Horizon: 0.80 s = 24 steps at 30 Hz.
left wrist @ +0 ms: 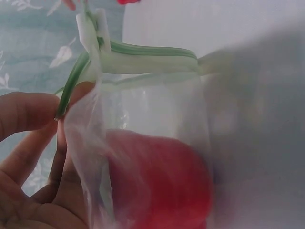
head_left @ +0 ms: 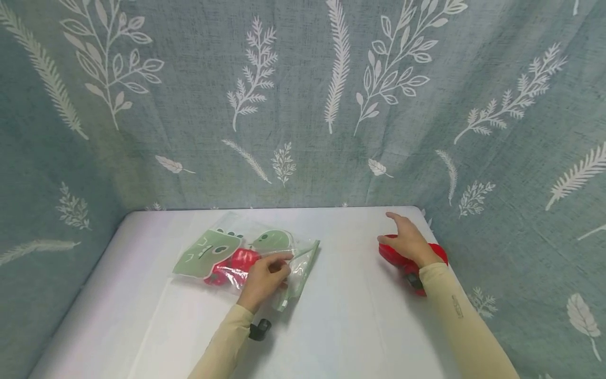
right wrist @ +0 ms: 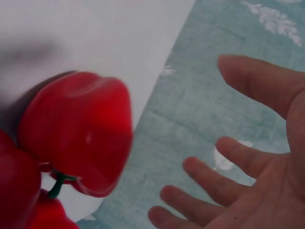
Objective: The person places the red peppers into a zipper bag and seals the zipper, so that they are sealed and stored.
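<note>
A clear zip bag [head_left: 303, 279] with green dinosaur prints lies on the left part of the white table, with red bell peppers [head_left: 244, 259] inside. My left hand [head_left: 262, 276] pinches the green zip edge [left wrist: 71, 86] at the bag's mouth between thumb and finger. The white slider [head_left: 284, 303] sits at the near end of that edge. Over on the right, my right hand [head_left: 409, 242] hovers above loose red bell peppers [head_left: 390, 255], fingers spread and holding nothing. In the right wrist view, one glossy pepper [right wrist: 78, 133] with a green stem lies beside others, apart from the fingers.
The white table [head_left: 345, 316] ends close to the right-hand peppers. Behind it and along both sides hangs a grey-green cloth [head_left: 303, 105] with white leaf prints. Each forearm wears a pale yellow sleeve [head_left: 456, 310], and a small black device [head_left: 260, 329] shows at the left wrist.
</note>
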Motion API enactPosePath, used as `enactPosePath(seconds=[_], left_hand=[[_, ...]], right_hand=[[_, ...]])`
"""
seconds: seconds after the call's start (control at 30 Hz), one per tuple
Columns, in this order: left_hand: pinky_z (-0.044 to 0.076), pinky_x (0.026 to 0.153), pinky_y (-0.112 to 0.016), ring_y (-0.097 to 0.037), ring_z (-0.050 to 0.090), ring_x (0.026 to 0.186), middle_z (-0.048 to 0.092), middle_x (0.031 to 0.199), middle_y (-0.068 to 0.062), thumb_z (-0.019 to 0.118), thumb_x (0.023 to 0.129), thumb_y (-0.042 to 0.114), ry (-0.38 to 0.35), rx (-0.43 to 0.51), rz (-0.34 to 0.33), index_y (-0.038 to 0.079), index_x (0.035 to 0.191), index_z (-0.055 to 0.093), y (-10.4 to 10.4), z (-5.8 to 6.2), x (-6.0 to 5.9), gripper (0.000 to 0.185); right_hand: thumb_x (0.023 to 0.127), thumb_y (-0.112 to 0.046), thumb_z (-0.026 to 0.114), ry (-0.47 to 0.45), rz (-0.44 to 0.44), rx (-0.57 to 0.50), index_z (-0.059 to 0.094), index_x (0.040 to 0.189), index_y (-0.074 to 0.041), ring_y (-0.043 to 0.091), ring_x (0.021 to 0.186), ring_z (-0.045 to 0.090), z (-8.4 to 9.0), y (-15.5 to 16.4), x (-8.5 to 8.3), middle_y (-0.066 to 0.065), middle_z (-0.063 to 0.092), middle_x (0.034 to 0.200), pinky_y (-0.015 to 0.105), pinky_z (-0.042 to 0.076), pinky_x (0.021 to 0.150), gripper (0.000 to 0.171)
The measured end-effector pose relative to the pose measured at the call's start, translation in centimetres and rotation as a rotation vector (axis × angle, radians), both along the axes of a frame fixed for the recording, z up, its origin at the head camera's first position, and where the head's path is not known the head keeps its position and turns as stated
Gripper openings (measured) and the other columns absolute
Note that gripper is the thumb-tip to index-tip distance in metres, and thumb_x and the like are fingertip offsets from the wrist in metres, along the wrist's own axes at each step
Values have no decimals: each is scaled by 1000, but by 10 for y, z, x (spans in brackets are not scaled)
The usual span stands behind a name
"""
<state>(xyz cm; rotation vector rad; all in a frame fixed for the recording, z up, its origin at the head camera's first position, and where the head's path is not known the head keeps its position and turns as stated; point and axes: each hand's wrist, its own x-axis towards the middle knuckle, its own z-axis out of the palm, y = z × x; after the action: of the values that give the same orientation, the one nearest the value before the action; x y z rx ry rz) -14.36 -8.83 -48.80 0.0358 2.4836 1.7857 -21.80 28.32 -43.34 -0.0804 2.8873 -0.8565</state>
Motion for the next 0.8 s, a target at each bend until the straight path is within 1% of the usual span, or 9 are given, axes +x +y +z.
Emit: enactPosePath(seconds=[0.1,0.23,0.37,0.57,0.7,0.8], left_hand=[[61,66,-32,-19,67,76,66,96,-6,69,92,7,7,-2,2,13,120,74,1,0,0,30],[61,66,-32,-19,66,76,66,96,-7,69,92,6,15,1,1,12,120,74,1,0,0,30],[61,66,-32,-19,66,76,66,95,-6,70,91,7,11,-4,1,12,120,74,1,-1,0,30],[61,65,-31,-19,66,77,66,95,-5,70,91,8,15,-4,6,13,120,74,0,-1,0,30],[61,65,-32,-20,66,77,66,95,-6,69,91,7,18,6,5,12,119,74,-1,-3,0,29],[61,65,-33,-20,65,77,65,94,-6,69,91,7,22,11,6,12,119,75,0,-4,-1,29]], right_hand=[[90,-23,73,-59,0,34,26,157,-1,48,139,34,-3,2,-2,30,32,154,66,37,108,84],[88,-24,75,-113,-1,67,28,156,0,49,135,36,-8,5,-2,31,33,152,65,43,103,86],[86,-22,77,-141,-15,84,29,155,0,50,134,36,-13,10,-1,31,34,151,66,44,102,87],[86,-21,77,-196,-47,60,29,156,-4,50,132,38,-17,13,0,31,36,150,67,45,100,86],[87,-19,76,-209,-22,67,31,155,-5,50,130,40,-20,13,1,31,38,148,66,47,98,83],[87,-16,76,-195,-4,85,35,154,-4,50,129,40,-21,13,2,31,41,146,65,49,96,80]])
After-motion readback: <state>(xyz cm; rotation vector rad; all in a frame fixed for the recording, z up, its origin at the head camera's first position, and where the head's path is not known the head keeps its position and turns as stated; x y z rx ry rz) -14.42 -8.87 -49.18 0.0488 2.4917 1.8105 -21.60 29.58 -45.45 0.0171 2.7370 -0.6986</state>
